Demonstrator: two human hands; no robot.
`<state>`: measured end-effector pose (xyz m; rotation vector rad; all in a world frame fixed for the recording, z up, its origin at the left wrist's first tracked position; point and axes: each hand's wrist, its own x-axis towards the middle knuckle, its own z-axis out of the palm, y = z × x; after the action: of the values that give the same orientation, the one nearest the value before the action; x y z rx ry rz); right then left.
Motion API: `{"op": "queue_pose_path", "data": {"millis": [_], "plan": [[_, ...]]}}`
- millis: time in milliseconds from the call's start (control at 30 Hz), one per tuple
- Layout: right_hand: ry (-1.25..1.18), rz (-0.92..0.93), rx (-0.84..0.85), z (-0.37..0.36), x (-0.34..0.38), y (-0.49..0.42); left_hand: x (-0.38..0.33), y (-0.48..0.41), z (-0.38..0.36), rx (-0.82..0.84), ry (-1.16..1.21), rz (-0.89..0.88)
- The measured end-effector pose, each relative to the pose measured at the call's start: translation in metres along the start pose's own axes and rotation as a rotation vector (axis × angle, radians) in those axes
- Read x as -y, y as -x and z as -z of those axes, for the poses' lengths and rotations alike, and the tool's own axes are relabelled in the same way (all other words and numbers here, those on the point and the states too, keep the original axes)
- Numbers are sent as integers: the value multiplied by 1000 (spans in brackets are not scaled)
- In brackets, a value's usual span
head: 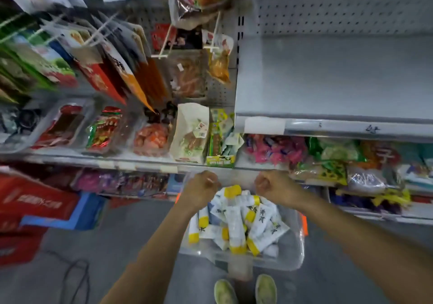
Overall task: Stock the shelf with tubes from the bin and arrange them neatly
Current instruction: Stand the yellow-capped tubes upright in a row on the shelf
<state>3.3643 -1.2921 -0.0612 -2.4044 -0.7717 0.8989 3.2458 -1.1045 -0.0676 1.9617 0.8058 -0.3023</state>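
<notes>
White, yellow-capped tubes (236,221) fill the clear bin (289,252) beneath clenched hands, left (203,187) and right (273,185); grasp unclear.

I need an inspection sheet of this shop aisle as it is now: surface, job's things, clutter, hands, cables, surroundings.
Surface: grey shelf at upper right, no tubes on it yet.
Job's things: white tubes with yellow caps, piled loosely in a clear bin.
Clutter: nothing seen.
Hands: left hand and right hand, fingers curled at the bin's far rim, apparently gripping it.
Cables: dark loop on the floor, lower left.
Surroundings: snack packets on neighbouring shelves; red cartons lower left; picture blurred.
</notes>
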Motion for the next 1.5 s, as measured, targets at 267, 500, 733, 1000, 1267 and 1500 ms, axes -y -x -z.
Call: {"op": "queue_pose_path", "data": {"millis": [267, 500, 733, 1000, 1267, 1500], "plan": [[497, 7, 359, -119, -109, -25, 113, -53, -128, 143, -42, 385], [949, 425, 408, -173, -139, -40, 128, -80, -187, 96, -251, 464], [963, 576, 354, -183, -146, -40, 128, -82, -196, -30, -418, 428], [684, 379, 151, -123, -99, -23, 105, -63, -152, -106, 304, 522], [640, 627, -149, -63, -14, 31, 41, -19, -76, 26, 972, 419], [-151, 288, -334, -29, 41, 53, -11, 26, -3, -126, 1082, 173]]}}
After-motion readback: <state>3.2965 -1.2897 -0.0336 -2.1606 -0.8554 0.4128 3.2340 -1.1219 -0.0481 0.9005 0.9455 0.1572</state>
